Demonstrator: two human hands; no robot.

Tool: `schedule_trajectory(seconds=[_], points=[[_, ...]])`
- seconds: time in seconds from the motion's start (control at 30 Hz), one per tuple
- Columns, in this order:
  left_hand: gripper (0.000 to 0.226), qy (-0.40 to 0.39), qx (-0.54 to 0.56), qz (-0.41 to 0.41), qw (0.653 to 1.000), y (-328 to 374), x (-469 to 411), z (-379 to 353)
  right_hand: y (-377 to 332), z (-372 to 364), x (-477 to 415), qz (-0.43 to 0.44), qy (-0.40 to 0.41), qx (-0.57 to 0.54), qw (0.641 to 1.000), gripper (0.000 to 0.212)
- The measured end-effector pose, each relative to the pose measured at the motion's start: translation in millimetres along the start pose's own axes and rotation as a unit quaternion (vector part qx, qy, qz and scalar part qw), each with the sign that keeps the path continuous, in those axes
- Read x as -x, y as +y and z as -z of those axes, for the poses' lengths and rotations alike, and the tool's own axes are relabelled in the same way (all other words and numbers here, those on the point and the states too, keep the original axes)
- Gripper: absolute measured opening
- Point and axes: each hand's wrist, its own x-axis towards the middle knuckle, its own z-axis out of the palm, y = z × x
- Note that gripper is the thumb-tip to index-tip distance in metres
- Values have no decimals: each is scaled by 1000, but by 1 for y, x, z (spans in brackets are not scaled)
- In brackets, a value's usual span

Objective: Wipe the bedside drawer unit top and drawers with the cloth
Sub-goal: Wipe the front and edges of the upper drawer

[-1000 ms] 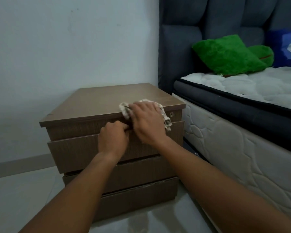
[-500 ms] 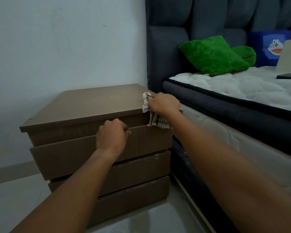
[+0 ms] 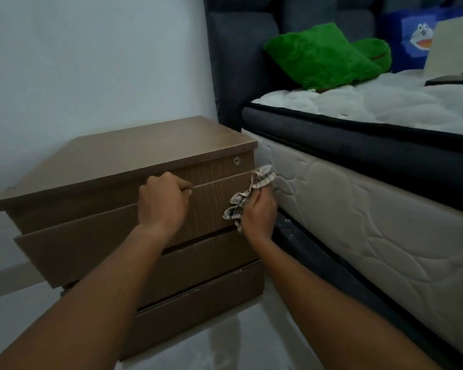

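Your left hand [image 3: 163,201] is curled over the top edge of the second drawer [image 3: 96,247], fingers hooked into the gap beneath the top drawer front [image 3: 214,169], gripping that edge. Your right hand [image 3: 259,212] is closed around the checked cloth [image 3: 251,193], which is bunched in your fist with one end sticking up past your fingers and another hanging toward the drawer face. The cloth sits at the right front corner of the drawer unit [image 3: 134,148], against the right end of the second drawer, in the narrow space between the unit and the mattress [image 3: 358,209]. Whether the cloth presses on the side panel or only on the drawer's end, you cannot tell from here.

The unit stands against the pale wall [image 3: 91,62], its brown top bare, with a small round lock [image 3: 236,161] at the right end of the top drawer front. The second drawer juts forward of those below it. On the bed, a green plush cushion [image 3: 321,54] lies against the dark padded headboard [image 3: 238,62], with a blue cartoon cushion [image 3: 412,41] just beyond it.
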Motion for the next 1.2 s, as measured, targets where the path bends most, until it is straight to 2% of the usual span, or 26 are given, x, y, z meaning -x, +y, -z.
schedule_trajectory(seconds=[0.13, 0.2, 0.3, 0.4, 0.47, 0.53, 0.63, 0.73, 0.8, 0.9, 0.97, 1.07, 1.2], points=[[20, -9, 7, -5, 1000, -3, -2, 0, 50, 3, 45, -163, -66, -11, 984, 32], [20, -11, 4, -10, 1000, -4, -3, 2, 58, 7, 57, -175, -68, -12, 982, 35], [19, 2, 13, -18, 1000, -6, 0, 1, 29, 9, 44, -134, 5, -71, 988, 34], [21, 19, 18, -7, 1000, -5, 4, -4, -17, -3, 23, -45, 42, -109, 992, 37], [21, 22, 15, -1, 1000, -5, 5, -4, -34, -17, 17, -1, 27, -43, 999, 40], [20, 15, 9, 0, 1000, -5, 4, -1, -38, -25, 18, 1, 12, 22, 1000, 41], [20, -1, 2, -4, 1000, -7, 3, 6, -34, -27, 29, 42, 5, 70, 997, 44], [21, 0, -9, -16, 1000, -8, 5, 9, -36, -35, 54, 212, -82, 145, 963, 48], [22, 2, -6, -20, 1000, -8, 7, 11, -39, -37, 62, 273, -109, 151, 944, 44], [23, -17, -9, -25, 1000, -9, 6, 15, -39, -25, 42, 297, -95, 213, 926, 39], [22, -21, -6, -20, 1000, -9, 6, 17, -38, -11, 19, 283, -72, 246, 924, 32], [21, -21, 12, -20, 999, -8, 13, 20, -35, 14, -4, 267, -48, 229, 935, 21], [18, -34, 58, -45, 997, -11, 24, 31, -37, 37, -5, 291, -31, 198, 936, 19]])
